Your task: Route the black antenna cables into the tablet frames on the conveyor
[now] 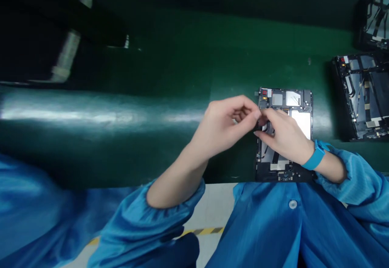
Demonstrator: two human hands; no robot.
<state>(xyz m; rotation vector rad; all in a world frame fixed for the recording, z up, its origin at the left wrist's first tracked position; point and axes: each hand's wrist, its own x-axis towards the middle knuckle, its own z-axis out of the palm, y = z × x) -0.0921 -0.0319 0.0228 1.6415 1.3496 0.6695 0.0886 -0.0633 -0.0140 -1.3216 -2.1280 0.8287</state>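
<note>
Other devices [364, 97]: lie at far right
Opened device [300, 124]: lies by near edge of desk [182, 69]
Left hand [226, 126]: pinches narrowly, contents unclear
Right hand [285, 134]: covers device partly, slightly spread
Desk: gleams dark green

The left hand [223, 126] presses thumb and forefinger together; the right hand [287, 134] curls just beside it, thumb and fingers [271, 116] apart.
</note>
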